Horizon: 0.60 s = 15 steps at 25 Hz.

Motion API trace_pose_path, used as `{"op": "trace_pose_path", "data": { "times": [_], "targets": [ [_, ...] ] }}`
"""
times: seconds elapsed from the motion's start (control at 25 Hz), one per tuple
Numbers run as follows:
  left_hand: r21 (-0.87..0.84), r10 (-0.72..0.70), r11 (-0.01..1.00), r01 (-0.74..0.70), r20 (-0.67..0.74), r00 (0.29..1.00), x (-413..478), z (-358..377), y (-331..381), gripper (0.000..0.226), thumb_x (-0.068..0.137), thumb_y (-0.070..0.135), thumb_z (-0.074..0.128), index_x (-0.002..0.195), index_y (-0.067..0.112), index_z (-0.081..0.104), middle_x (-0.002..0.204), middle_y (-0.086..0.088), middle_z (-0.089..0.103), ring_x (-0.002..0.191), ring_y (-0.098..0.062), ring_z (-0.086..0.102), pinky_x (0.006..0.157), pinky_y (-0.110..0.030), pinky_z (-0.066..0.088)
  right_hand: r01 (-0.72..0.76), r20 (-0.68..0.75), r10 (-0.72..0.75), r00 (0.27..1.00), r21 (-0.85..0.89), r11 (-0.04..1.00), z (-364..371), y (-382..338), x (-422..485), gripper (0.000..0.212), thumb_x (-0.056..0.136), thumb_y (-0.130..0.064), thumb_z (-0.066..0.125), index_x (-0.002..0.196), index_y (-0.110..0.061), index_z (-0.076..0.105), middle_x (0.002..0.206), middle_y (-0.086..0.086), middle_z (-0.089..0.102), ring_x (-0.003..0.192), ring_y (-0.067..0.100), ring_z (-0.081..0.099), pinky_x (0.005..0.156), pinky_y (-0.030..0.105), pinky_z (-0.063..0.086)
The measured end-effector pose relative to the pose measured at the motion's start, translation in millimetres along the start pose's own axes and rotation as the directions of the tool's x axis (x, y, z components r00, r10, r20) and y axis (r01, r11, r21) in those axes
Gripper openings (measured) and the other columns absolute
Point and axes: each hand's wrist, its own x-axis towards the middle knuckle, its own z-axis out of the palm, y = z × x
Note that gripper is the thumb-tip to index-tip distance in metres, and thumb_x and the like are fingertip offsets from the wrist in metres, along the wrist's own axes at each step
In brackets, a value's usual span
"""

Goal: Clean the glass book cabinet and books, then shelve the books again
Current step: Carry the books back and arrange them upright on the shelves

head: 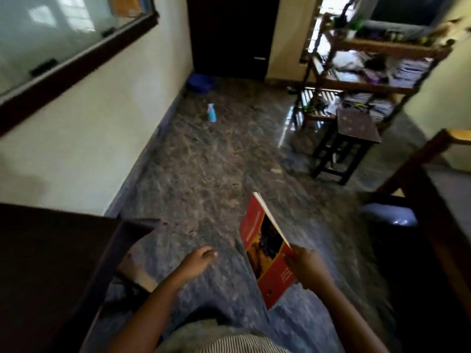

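Note:
My right hand (307,267) grips a thin red book (265,248) by its right edge and holds it tilted above the floor. My left hand (200,258) hangs over the floor to the left of the book with loosely curled fingers and holds nothing. The glass cabinet (46,39), with sliding panes in a dark frame, is set in the wall at the upper left. A dark wooden top (51,263) fills the lower left corner.
A light blue spray bottle (211,112) stands on the marble floor near the wall, with a blue basin (201,82) behind it by a dark door. A wooden rack (369,72) stacked with papers and a small stool (349,141) stand at the right.

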Motion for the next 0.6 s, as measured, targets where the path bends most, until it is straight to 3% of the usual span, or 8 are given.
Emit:
{"op": "trace_pose_path", "data": {
  "times": [0.08, 0.2, 0.36, 0.48, 0.6],
  "targets": [
    [-0.028, -0.132, 0.991, 0.130, -0.057, 0.990, 63, -4, -17, 0.031, 0.097, 0.014, 0.049, 0.122, -0.002, 0.056, 0.125, -0.012, 0.057, 0.121, -0.027, 0.051, 0.093, -0.027, 0.039, -0.110, -0.003, 0.110, 0.994, 0.018, 0.994, -10, 24, 48, 0.023, 0.095, -0.025, 0.043, 0.107, -0.021, 0.062, 0.085, 0.007, 0.070, 0.051, 0.013, 0.057, 0.043, 0.021, 0.046],
    [-0.059, -0.370, 0.929, 0.367, -0.079, 0.925, 142, -19, -60, 0.032, 0.097, 0.013, 0.048, 0.122, -0.005, 0.057, 0.126, -0.023, 0.057, 0.117, -0.034, 0.054, 0.099, -0.036, 0.043, -0.189, -0.024, 0.188, 0.982, -0.036, 0.981, -32, 40, 124, 0.025, 0.095, -0.033, 0.039, 0.094, -0.022, 0.062, 0.083, 0.008, 0.069, 0.064, 0.020, 0.063, 0.062, 0.035, 0.057],
    [-0.286, -0.620, 0.765, 0.577, -0.089, 0.779, 204, -55, -23, 0.034, 0.097, 0.021, 0.050, 0.120, -0.003, 0.056, 0.114, -0.021, 0.062, 0.099, -0.036, 0.060, 0.080, -0.041, 0.050, -0.156, 0.001, 0.157, 0.988, -0.106, 0.982, -87, 25, 237, 0.023, 0.098, -0.035, 0.038, 0.105, -0.029, 0.059, 0.080, 0.003, 0.066, 0.065, 0.016, 0.064, 0.060, 0.031, 0.053],
    [-0.365, -0.650, 0.725, 0.584, -0.082, 0.756, 261, -88, 55, 0.028, 0.099, 0.026, 0.045, 0.105, 0.002, 0.059, 0.092, -0.015, 0.063, 0.080, -0.028, 0.058, 0.072, -0.036, 0.044, -0.052, 0.022, 0.056, 0.998, -0.143, 0.988, -134, -5, 313, 0.027, 0.099, -0.037, 0.035, 0.116, -0.031, 0.056, 0.086, 0.001, 0.066, 0.070, 0.015, 0.065, 0.062, 0.030, 0.053],
    [-0.430, -0.549, 0.778, 0.458, -0.112, 0.828, 339, -123, 147, 0.024, 0.101, 0.025, 0.041, 0.104, 0.008, 0.057, 0.081, -0.007, 0.058, 0.069, -0.018, 0.054, 0.062, -0.028, 0.041, 0.032, 0.027, -0.029, 0.999, -0.126, 0.991, -176, -40, 402, 0.032, 0.098, -0.037, 0.036, 0.128, -0.036, 0.048, 0.097, 0.000, 0.067, 0.080, 0.012, 0.065, 0.066, 0.026, 0.051]
  ]
}}
